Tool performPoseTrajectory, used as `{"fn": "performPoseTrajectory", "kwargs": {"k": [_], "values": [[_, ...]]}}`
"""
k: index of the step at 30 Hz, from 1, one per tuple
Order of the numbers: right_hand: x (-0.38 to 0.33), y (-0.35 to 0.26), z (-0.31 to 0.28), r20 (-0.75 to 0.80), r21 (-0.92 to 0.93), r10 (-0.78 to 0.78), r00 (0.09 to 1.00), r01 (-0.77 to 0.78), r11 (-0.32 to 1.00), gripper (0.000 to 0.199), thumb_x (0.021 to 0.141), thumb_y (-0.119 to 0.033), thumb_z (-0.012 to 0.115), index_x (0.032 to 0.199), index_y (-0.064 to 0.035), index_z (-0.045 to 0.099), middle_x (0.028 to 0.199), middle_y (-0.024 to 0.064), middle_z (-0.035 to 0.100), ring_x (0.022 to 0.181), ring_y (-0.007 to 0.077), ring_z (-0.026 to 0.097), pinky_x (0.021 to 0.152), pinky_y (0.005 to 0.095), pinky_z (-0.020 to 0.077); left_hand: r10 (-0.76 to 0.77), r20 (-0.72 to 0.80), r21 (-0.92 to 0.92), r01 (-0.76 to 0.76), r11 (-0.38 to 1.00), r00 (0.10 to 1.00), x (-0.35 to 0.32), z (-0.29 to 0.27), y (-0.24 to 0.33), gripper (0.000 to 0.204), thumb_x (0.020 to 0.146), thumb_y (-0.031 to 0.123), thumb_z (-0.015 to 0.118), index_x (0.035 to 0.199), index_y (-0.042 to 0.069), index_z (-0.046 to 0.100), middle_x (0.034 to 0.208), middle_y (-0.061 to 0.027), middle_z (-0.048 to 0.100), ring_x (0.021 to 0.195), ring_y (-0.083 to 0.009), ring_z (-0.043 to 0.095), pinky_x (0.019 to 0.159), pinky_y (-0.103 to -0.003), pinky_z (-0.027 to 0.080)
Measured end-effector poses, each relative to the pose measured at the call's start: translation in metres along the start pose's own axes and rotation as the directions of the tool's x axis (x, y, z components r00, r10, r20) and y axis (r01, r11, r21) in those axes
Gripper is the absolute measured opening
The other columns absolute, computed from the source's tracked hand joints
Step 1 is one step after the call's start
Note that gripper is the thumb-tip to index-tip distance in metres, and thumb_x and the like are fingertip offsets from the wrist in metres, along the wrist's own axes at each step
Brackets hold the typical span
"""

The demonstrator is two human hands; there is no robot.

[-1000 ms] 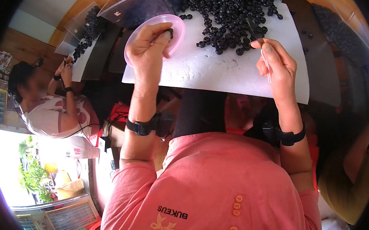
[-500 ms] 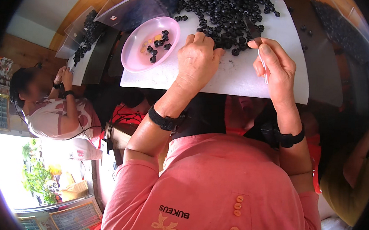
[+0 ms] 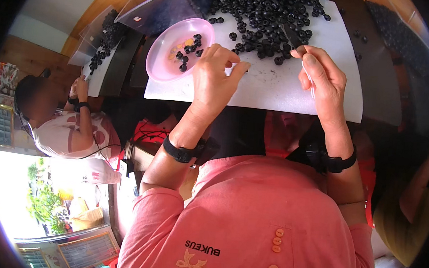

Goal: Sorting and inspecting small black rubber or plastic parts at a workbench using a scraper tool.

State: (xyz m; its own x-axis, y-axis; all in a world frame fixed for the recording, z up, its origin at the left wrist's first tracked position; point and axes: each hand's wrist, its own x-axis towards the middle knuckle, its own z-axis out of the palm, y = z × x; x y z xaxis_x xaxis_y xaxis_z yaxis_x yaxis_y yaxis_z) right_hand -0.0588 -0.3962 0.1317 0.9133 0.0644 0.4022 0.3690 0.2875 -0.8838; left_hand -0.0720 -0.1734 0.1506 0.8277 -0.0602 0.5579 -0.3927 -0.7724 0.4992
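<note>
A heap of small black round pieces (image 3: 267,18), bead-like with hollows, lies on a white board (image 3: 287,92). My left hand (image 3: 212,76) hovers over the board beside a pink bowl (image 3: 155,60). Its fingers are bent, with the thumb apart from them; no piece shows between them, and its underside is hidden. Several black pieces (image 3: 183,59) and some yellowish round bits (image 3: 178,47) are in the bowl. My right hand (image 3: 323,77) is closed on a slim knife-like tool (image 3: 292,37) with a dark flat blade and a white handle. The blade points into the near side of the heap.
Behind the bowl stands a clear plastic panel (image 3: 153,12). More black pieces lie behind another clear panel (image 3: 391,32) at the far right. On the left, a person (image 3: 70,129) sits at a similar board with black pieces. Black cables (image 3: 150,132) hang below the table edge.
My left hand has drawn back from the heap toward the bowl, its thumb spreading from the fingers. My right hand and the tool stay almost in place. The view has shifted slightly.
</note>
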Motion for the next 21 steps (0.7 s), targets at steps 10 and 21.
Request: {"fn": "performPoseTrajectory", "kwargs": {"k": [10,21], "values": [[0.000,0.000,0.001,0.015,-0.039,-0.006,1.000,0.007,0.999,0.029,0.098,-0.025,0.061,0.109,0.0016,0.065,0.093,0.0048,0.070,0.056,0.0044,0.042,0.050,0.0197,0.0336,0.335,0.078,0.004,-0.337,0.942,0.939,-0.002,0.007,-0.005,0.017,0.067,0.003,0.075,0.081,0.004,0.065,0.085,-0.0090,0.061,0.084,-0.0306,0.058,0.072,-0.041,0.050],[-0.001,-0.002,0.003,0.012,-0.071,-0.003,1.000,0.004,0.997,0.029,0.098,-0.025,0.061,0.107,0.0017,0.065,0.085,0.0017,0.067,0.056,0.0039,0.041,0.050,0.0198,0.0331,0.169,0.028,-0.025,-0.168,0.985,0.985,-0.012,0.003,-0.002,0.021,0.067,0.002,0.075,0.086,0.003,0.066,0.089,-0.0106,0.058,0.086,-0.0310,0.055,0.070,-0.042,0.049]]}}
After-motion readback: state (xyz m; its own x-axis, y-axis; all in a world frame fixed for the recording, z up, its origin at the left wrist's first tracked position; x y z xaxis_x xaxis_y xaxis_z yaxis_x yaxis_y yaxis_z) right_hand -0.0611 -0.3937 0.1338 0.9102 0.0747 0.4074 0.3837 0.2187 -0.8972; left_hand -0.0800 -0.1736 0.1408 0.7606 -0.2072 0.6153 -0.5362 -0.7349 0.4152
